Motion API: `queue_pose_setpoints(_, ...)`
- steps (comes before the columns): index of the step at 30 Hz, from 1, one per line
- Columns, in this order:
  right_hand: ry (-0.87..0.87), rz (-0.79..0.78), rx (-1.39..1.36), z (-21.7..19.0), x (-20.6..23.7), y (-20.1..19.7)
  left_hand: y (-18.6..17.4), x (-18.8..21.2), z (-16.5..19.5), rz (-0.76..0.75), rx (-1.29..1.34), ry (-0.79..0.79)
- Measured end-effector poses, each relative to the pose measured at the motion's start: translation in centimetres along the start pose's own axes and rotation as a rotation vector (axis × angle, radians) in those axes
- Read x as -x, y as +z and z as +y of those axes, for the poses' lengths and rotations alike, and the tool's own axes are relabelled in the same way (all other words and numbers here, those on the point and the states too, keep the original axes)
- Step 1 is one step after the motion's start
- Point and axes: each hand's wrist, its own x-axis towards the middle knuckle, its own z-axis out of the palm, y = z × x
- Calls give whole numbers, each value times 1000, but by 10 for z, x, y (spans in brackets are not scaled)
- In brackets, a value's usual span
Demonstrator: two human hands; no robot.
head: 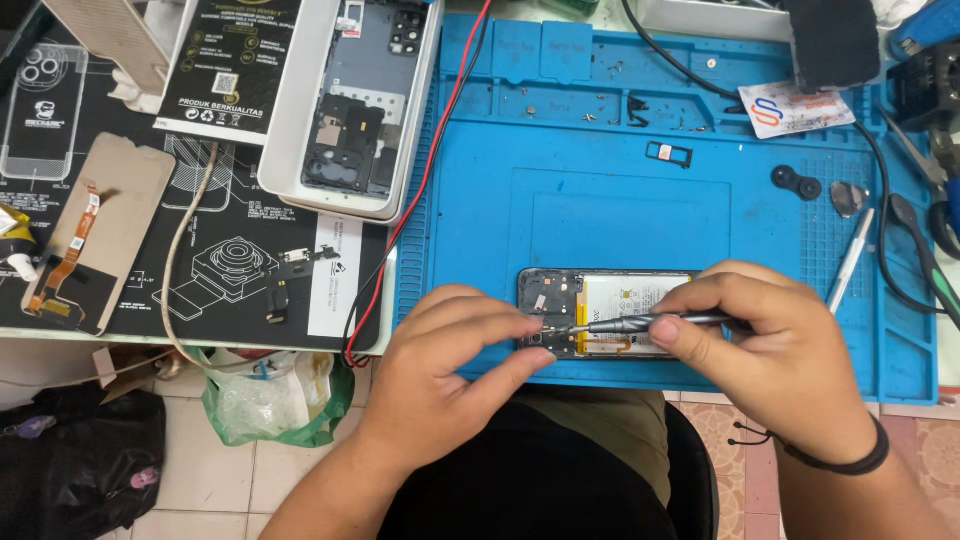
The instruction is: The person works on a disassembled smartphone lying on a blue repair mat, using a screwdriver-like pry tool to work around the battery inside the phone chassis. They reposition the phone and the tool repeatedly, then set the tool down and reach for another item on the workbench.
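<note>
- The right hand [770, 345] is closed around a thin metal screwdriver [640, 323], held almost level, with the tip pointing to the left onto the opened phone [605, 300].
- The left hand [455, 350] rests on the left end of the opened phone; its fingers are curled and the fingertips [525, 328] press on the phone's edge, just beside the screwdriver tip (I cannot tell whether they pinch any small part).
- The opened phone lies flat, back cover off, with its white battery [630, 297] and dark board showing; it is on the near part of the blue work mat [600, 180].
- Beyond the phone, near the far edge of the mat, small screws [600, 100] are scattered in shallow compartments, and a small black tray frame [668, 153] lies between them and the phone.
- To the right of the phone lie a metal tool with a pale handle [852, 258], a grey pick [848, 198] and a black round piece [796, 183].
- To the left of the phone, off the mat, a red and black cable [420, 190] runs past a white tray [290, 150] holding another phone back [365, 100].
- Farther left of the phone is a black printed mat [230, 270] with a flex cable part [285, 280] and a beige panel [115, 215].
- Below the phone, under the table edge, a green plastic bag [270, 400] lies on the tile floor.
</note>
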Motion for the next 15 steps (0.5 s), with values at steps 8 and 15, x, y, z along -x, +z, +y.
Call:
queue_pose_setpoints(8,0,17,7,-3,6,3,4,-3,7,-4,-65,57)
queue_pose_setpoints(15,110,-24,8,-2,9,6,5,-3,4,-40,-22,80)
